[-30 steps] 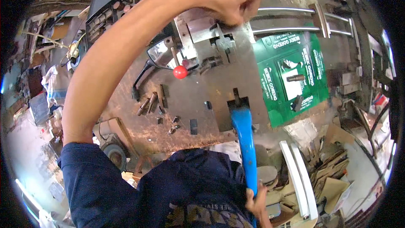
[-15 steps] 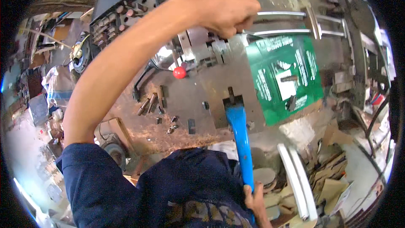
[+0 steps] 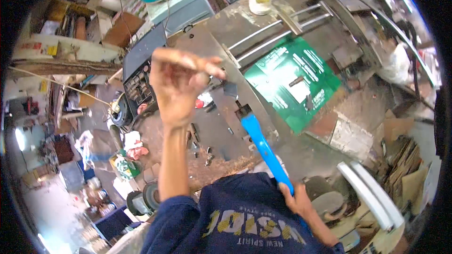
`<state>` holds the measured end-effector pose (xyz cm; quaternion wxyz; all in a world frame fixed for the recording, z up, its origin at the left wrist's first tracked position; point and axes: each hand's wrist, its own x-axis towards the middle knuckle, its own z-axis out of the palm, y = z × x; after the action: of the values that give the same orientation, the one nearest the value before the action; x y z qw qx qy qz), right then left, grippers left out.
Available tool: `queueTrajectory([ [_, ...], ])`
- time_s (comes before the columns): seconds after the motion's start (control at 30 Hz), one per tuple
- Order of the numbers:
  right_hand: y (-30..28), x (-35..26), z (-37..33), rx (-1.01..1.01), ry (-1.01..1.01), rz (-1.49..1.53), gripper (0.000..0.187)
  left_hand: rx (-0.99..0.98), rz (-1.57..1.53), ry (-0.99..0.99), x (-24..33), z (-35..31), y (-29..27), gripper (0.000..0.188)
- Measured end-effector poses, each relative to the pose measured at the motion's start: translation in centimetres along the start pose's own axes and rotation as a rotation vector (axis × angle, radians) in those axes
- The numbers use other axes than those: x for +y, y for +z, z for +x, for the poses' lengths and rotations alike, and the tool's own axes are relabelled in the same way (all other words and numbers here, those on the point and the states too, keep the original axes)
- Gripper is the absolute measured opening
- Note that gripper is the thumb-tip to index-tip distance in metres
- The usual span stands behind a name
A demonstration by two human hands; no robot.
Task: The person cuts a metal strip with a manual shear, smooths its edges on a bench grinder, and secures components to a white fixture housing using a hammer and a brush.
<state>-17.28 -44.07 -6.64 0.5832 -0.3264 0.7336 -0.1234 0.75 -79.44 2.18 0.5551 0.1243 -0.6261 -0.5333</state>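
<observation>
My right hand [image 3: 295, 200], near the bottom of the view, is closed around the lower end of a blue flat metal lever [image 3: 266, 153]. The lever slants up and left to a small dark square block [image 3: 243, 110] on the bench. My left hand [image 3: 181, 82] is raised above the bench, blurred by motion, with its fingers stretched out to the right and nothing visible in them. Beneath it, a red ball knob [image 3: 199, 104] is mostly hidden. Short metal pins [image 3: 193, 134] and several small dark pieces lie on the bench between my two arms.
A green printed sheet [image 3: 270, 82] lies on the bench to the right, with small metal parts on it. Beyond it run metal rails [image 3: 261, 35]. A compartmented dark box [image 3: 136, 89] of parts stands at the left. White curved strips [image 3: 365, 195] stand at the lower right.
My left hand has come back from the far rails toward the left and nearer, and its fingers have opened out. The view has turned and shifted. My right hand still holds the blue lever.
</observation>
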Motion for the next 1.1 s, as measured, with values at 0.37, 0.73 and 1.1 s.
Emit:
queueTrajectory([
  [0.37, -0.2, -11.4, -11.0, 0.971, -0.941, 0.274, 0.047, -0.23, -0.579, 0.15, 8.0, -11.4, 9.8, 0.016],
  [0.73, 12.2, -4.4, -21.6, 1.668, -0.962, 0.048, 0.03, -0.645, -0.918, 0.016, 11.5, -20.4, 14.1, 0.01],
  [1.1, 23.2, 8.5, -31.9, 1.897, -0.496, -0.233, 0.037, -1.705, -0.474, -0.912, 17.6, -29.3, 23.7, 0.039],
])
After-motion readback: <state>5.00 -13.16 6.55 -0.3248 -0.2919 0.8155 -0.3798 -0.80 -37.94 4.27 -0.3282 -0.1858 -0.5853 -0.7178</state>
